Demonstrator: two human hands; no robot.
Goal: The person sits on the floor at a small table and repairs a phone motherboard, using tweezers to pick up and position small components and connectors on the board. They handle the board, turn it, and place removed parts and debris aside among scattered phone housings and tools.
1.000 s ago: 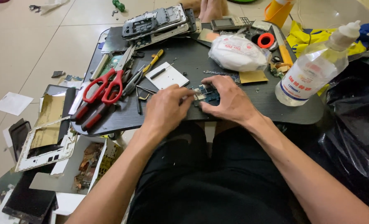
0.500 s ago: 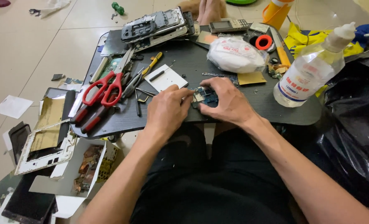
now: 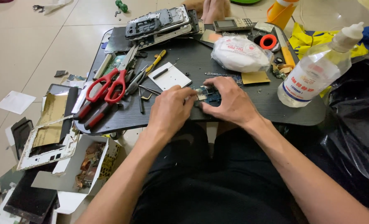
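Nearby, white wrapped package (image 3: 239, 53) sits behind hands (image 3: 201, 105).

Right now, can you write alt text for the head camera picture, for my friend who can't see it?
A person's left hand and right hand pinch a small blue circuit board on a black lap table. Red-handled scissors and pliers lie to the left, a clear plastic squeeze bottle stands to the right, and stacked grey phone frames sit at the far edge.

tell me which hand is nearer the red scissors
Left. The left hand is beside the red scissors, just to their right on the black tray; the right hand lies farther right, beyond the small circuit board.
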